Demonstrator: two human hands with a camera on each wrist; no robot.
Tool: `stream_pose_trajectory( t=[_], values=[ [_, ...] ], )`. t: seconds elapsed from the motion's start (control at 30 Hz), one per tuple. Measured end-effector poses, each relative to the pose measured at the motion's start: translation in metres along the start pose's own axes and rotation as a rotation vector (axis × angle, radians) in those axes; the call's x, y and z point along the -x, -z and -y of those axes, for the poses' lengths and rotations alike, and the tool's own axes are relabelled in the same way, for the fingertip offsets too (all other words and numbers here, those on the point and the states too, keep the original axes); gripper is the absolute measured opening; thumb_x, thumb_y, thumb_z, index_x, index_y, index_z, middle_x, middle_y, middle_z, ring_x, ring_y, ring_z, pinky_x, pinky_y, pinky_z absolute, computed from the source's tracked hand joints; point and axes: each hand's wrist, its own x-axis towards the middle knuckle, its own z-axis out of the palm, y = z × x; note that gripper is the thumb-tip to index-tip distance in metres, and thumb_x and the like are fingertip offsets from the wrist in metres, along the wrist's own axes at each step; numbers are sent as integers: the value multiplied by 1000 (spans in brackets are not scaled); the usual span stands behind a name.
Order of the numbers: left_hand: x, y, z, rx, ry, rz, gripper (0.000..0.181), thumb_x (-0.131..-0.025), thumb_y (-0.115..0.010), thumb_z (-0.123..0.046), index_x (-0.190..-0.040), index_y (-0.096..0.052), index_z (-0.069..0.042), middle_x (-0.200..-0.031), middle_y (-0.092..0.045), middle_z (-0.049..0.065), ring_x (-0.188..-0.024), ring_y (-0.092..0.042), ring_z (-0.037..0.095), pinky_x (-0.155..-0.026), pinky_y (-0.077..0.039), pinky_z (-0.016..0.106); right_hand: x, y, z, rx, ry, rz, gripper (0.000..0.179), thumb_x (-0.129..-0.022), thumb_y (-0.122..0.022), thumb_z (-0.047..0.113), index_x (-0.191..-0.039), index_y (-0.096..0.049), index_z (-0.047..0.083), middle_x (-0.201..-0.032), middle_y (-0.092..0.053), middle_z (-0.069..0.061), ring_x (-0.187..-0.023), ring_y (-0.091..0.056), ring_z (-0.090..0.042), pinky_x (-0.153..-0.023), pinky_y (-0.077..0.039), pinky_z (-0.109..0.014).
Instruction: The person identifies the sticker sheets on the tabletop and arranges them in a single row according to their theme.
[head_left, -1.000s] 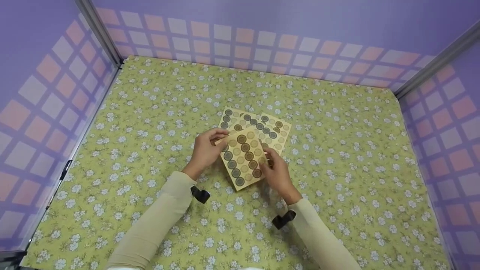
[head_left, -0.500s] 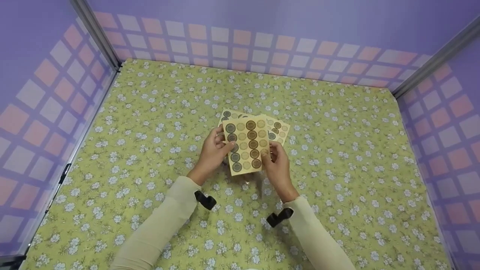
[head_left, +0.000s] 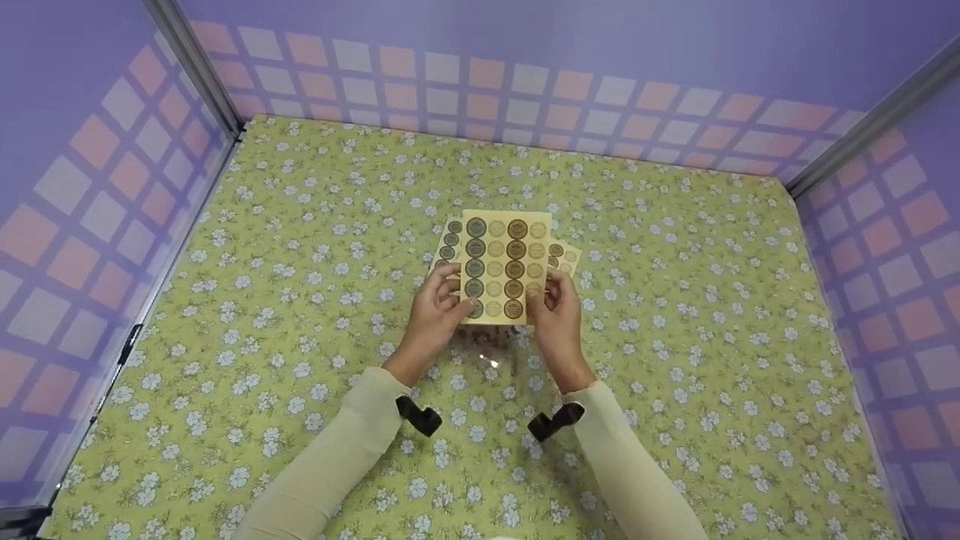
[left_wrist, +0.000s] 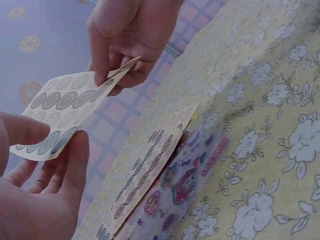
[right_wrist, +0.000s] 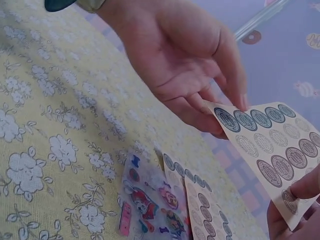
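A cream sticker sheet (head_left: 505, 259) with columns of round dark and pale stickers is held upright over the table. My left hand (head_left: 433, 313) pinches its lower left edge, thumb in front and fingers behind. On the right edge my right hand (head_left: 556, 322) pinches it the same way. In the left wrist view the sheet (left_wrist: 61, 107) stands apart from the tabletop, both hands at its sides. Beneath lie more round-sticker sheets (right_wrist: 206, 210), partly hidden in the head view. Beside them is a clear sheet with colourful cartoon stickers (right_wrist: 150, 202).
A yellow flowered cloth (head_left: 337, 225) covers the table. Purple panels with pink and white squares (head_left: 487, 75) stand at the back and both sides, joined by grey metal posts (head_left: 196, 67). A black wrist mount (head_left: 418, 415) sits on the left sleeve.
The sticker sheet has been raised from a tilted position over the others and turned upright. Both hands have shifted to its lower side edges.
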Motion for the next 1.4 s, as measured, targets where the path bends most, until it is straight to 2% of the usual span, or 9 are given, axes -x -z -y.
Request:
stream_pose_trajectory(
  t=[0.3,0.47,0.67,0.8,0.93,1.03,1.2,1.27,1.4],
  values=[
    [-1,-2,10,51,-70,-56,49,-91,-64,-5,-137,-48,-12,-117,-60,13,-97,-63,19,-76,-54,28,-6,-4,2,-16,-9,6,27,-100,-50,7,-127,-50,9,-114,-62,-11,-94,-64,-20,-69,-55,-26],
    [-5,-3,10,58,-55,-76,47,-91,-63,-2,-135,-49,-13,-115,-61,12,-99,-64,21,-80,-56,29,-8,-4,3,4,-12,23,31,-100,-50,6,-130,-49,12,-115,-62,-10,-92,-61,-18,-64,-48,-23],
    [-9,1,8,66,-22,-81,48,-92,-64,-6,-136,-48,-17,-121,-59,11,-105,-62,23,-84,-56,31,-10,-4,4,-34,-40,42,32,-100,-51,10,-131,-49,15,-116,-61,-8,-90,-60,-18,-63,-45,-23],
    [-14,6,4,34,-10,-79,50,-92,-65,-9,-138,-46,-18,-123,-59,10,-107,-62,22,-85,-55,30,-11,-5,4,-48,-33,38,32,-99,-53,11,-131,-48,13,-113,-60,-10,-86,-58,-18,-66,-46,-24],
    [-18,9,-4,14,-34,-65,51,-93,-63,-8,-140,-45,-13,-124,-59,13,-107,-62,23,-85,-56,30,-12,-5,3,-43,-33,31,32,-98,-53,9,-129,-48,10,-113,-58,-10,-88,-58,-17,-72,-48,-27],
    [-16,8,-15,8,-40,-58,50,-93,-62,-5,-140,-44,-10,-122,-59,13,-105,-62,23,-85,-56,31,-12,-5,3,-43,-39,28,31,-98,-54,8,-128,-49,9,-114,-57,-8,-91,-58,-17,-75,-50,-28],
    [-14,3,-28,-1,-35,-54,52,-92,-62,-3,-140,-45,-11,-121,-60,13,-104,-62,22,-86,-56,32,-15,-4,3,-53,-23,11,28,-97,-54,5,-124,-51,8,-110,-58,-8,-88,-58,-16,-72,-50,-28],
    [-14,2,-27,5,-35,-52,53,-92,-62,-3,-142,-44,-11,-122,-60,14,-106,-62,23,-88,-56,32,-17,-4,4,-53,-15,0,26,-96,-54,5,-122,-52,8,-109,-59,-8,-86,-58,-16,-71,-50,-28],
    [-19,4,-14,3,-35,-42,56,-93,-62,-8,-144,-40,-14,-127,-57,13,-112,-60,24,-92,-54,33,-21,-3,4,-36,4,-24,25,-96,-51,2,-121,-52,6,-107,-59,-10,-84,-58,-16,-71,-49,-31]
  ],
)
